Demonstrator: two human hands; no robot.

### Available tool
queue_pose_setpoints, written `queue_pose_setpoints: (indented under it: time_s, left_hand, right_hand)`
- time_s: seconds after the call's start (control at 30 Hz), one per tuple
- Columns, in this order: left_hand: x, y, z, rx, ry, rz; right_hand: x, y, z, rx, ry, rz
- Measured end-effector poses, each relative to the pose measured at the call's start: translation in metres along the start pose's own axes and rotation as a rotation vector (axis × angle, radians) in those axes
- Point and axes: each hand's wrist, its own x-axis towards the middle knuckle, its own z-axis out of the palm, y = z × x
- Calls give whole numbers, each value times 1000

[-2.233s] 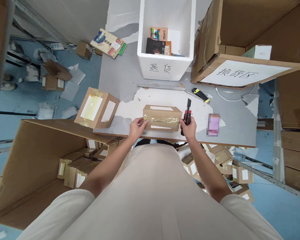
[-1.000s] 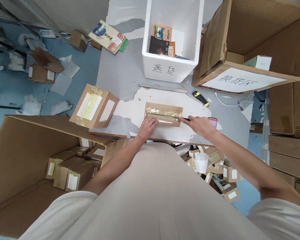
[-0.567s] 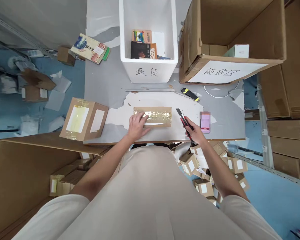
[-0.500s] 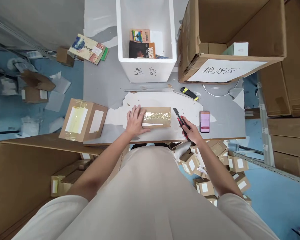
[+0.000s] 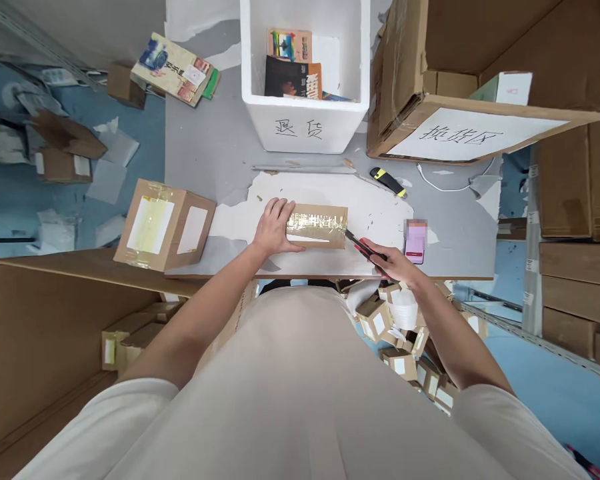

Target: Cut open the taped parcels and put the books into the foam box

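A small cardboard box (image 5: 320,228), sealed with shiny tape, lies lengthwise on the table in front of me. My left hand (image 5: 276,230) grips its left end, fingers over the far edge and thumb along the near side. In my right hand (image 5: 387,259) is a black and red utility knife (image 5: 364,248), fingers wrapped round the handle. The knife's tip meets the box's right end, near the tape; whether it has gone in I cannot tell.
Behind the box stand a white foam bin (image 5: 305,127) with books and a large open carton (image 5: 400,107). A yellow-black cutter (image 5: 388,182) and a phone (image 5: 415,241) lie to the right. A taped carton (image 5: 165,225) and books (image 5: 175,70) are at the left.
My right hand has brought the knife's tip to the box's right end, tilting the knife flatter. My left hand has shifted its hold at the left end. The view has moved slightly.
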Motion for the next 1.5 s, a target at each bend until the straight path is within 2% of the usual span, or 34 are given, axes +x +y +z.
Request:
queue_pose_setpoints:
  time_s: [0.13,0.23,0.3,0.37,0.43,0.5,0.57,0.63,0.67,0.77,0.9,1.07,1.17,1.3,1.4,1.5]
  left_hand:
    - [1,-1,-1,-17,-15,-4]
    - [1,-1,0,-21,-13,-22]
    - [2,2,0,-11,-11,-40]
    - [3,7,1,9,13,-98]
    - [3,15,2,35,69,-213]
    - [-1,24,4,63,123,-334]
    - [-11,32,6,79,137,-393]
    - [-29,37,10,73,97,-373]
    - [-39,39,11,62,65,-348]
    - [-67,40,15,1,-4,-299]
    - [-84,40,16,-73,-6,-286]
    - [-83,42,10,-86,-5,-306]
    - [-66,36,-1,-44,58,-285]
    - [3,16,-19,14,72,-182]
    - [60,2,-29,39,-61,-48]
    - [83,-3,-34,34,-195,-80]
  right_hand:
    - [0,-5,4,-9,15,-17]
    - [-10,-3,9,37,-67,33]
    - [-22,4,11,66,-70,32]
    - [-33,12,12,89,24,1]
    - [-38,19,15,153,173,-16]
    - [-31,19,26,275,314,-38]
    - [-11,10,49,427,427,-83]
    - [16,-6,79,566,502,-113]
    - [30,-14,95,623,495,-104]
    - [61,-32,127,670,517,-115]
    - [68,-31,131,566,514,-140]
    - [53,-24,126,548,510,-113]
    - [34,-19,134,621,548,-97]
    - [9,-6,157,871,514,58]
    - [3,-3,176,1021,432,201]
    - [13,-9,178,1037,426,192]
